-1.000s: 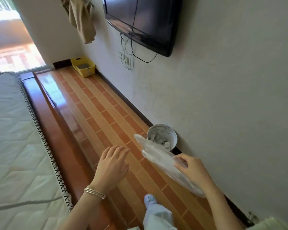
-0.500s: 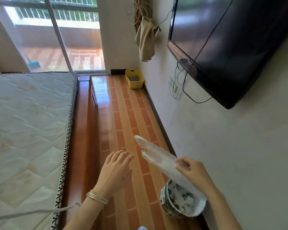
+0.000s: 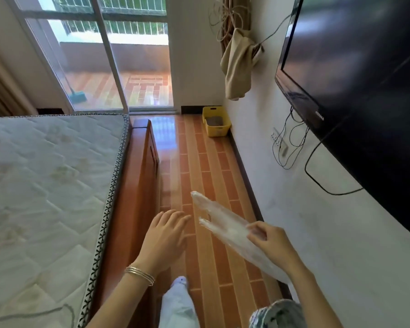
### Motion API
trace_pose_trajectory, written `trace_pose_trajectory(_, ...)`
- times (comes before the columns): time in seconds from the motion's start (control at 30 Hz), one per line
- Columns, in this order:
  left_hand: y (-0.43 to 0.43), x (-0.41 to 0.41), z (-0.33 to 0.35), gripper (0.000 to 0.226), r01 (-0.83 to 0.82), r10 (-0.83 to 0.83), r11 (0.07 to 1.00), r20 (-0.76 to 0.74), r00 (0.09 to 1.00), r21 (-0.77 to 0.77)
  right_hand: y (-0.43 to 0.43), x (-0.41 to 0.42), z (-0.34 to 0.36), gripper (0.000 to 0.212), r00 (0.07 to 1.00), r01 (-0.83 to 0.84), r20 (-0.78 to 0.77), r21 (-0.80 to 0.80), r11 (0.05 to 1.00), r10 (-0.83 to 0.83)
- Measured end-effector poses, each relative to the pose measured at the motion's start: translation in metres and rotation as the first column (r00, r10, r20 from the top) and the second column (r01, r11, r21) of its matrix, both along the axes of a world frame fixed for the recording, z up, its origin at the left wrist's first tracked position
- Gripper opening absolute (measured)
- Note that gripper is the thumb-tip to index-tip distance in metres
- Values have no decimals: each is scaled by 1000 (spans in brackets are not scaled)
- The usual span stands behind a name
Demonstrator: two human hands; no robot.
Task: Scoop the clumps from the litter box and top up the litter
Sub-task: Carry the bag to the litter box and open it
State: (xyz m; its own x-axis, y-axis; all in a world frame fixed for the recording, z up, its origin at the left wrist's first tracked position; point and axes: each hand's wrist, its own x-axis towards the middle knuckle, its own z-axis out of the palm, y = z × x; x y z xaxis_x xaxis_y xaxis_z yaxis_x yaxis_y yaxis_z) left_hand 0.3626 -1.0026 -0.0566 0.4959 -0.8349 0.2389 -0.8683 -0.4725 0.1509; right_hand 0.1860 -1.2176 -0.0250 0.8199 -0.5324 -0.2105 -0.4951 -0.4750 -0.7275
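A yellow litter box [image 3: 215, 124] with grey litter inside stands on the floor at the far end of the aisle, against the right wall. My right hand [image 3: 271, 242] pinches a crumpled clear plastic bag [image 3: 223, 223] that sticks out up and to the left, held in the air over the tiles. My left hand [image 3: 163, 235] hovers beside the bag with fingers spread, holding nothing. A patterned bowl [image 3: 276, 314] shows at the bottom edge, below my right arm.
A bare mattress [image 3: 45, 185] on a wooden bed frame [image 3: 140, 185] fills the left. A narrow tiled aisle [image 3: 204, 166] runs to the glass door [image 3: 118, 67]. A wall-mounted TV [image 3: 355, 86] with hanging cables juts from the right wall. My leg [image 3: 178, 304] is below.
My view has lifted and moved forward along the aisle. The bowl has slid from mid-frame to the bottom edge. Both hands keep their pose, the right still holding the bag.
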Motion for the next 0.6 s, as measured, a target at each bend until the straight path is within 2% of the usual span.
trace_pose_trajectory(0.33,-79,218,32,51,2,-4,999,57,998,41,-72,210,20,19,996,-11,89,-51,999,15)
trace_pose_trajectory(0.47,-108,268,28,51,-2,1,999,20,1000,49,-98,263,12,21,998,-23,63,-53,998,26)
trace_pose_trajectory(0.6,-135,309,12,50,19,-20,997,18,1000,70,-132,303,-5,13,999,-19,41,-35,999,21)
